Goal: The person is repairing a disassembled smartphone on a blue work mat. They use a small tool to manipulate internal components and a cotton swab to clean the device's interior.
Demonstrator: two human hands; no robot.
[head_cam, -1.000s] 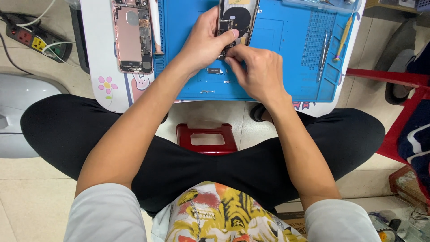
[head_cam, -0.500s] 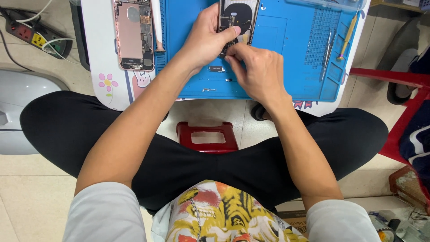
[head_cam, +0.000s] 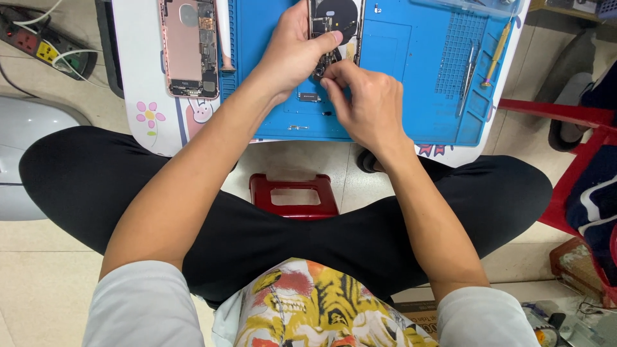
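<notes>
Left hand point(head_cam: 292, 54) is curled around the left edge of an opened phone chassis point(head_cam: 337, 26) at the far side of the blue work mat point(head_cam: 398, 71), thumb laid across the lower part of the housing; the grip looks meant to pin the chassis flat and stop it sliding. Right hand point(head_cam: 366, 106) comes in from the near right, fingers bunched to a pinch at the lower end of the same chassis, tips pressed together over the internal parts; whether it has a small part or a tool between them I cannot tell, the fingers cover that spot. Both hands meet at one point, which fits fine work on a small component. Just near of the pinch a small dark loose part point(head_cam: 309, 97) lies on the mat, with a few tiny bits nearer still, apparently set where they stay within reach and cannot roll away. To the far left, off the mat on the white table top point(head_cam: 138, 58), a second opened phone housing point(head_cam: 188, 48), pinkish, lies face up, well apart from the hands. On the right part of the mat the moulded compartments and gridded tray area point(head_cam: 457, 54) hold a pair of tweezers point(head_cam: 468, 74) and a yellow-handled tool point(head_cam: 495, 54), both laid lengthwise along the recesses; the small near cells look unfilled as far as can be seen. A red stool point(head_cam: 294, 196) stands on the floor near the person's crossed legs, and a power strip point(head_cam: 42, 48) lies at far left.
</notes>
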